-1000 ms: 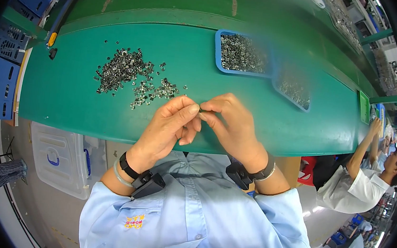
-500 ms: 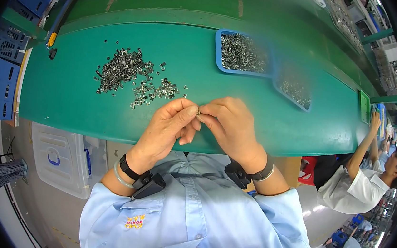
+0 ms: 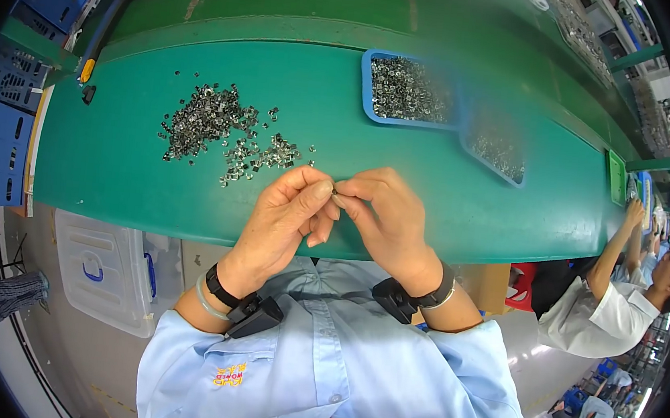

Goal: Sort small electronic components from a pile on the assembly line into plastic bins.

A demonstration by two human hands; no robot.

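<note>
My left hand (image 3: 282, 212) and my right hand (image 3: 391, 214): both pinching at one small dark piece (image 3: 335, 192), fingertips meeting above the near part of the green table (image 3: 150, 199). Ahead, left: one heap of black-and-silver pieces (image 3: 202, 120). Ahead, right: one blue tray (image 3: 366, 91), similar pieces (image 3: 407, 89) inside.

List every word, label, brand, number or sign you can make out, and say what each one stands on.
Light blue shirt, chest on the person's left: stitched yellow and pinkish-red lettering, left unquoted here.
Small part between left hand and right hand: too small to show any lettering.
Loose pile of small dark and shiny parts: no lettering can be made out.
</note>
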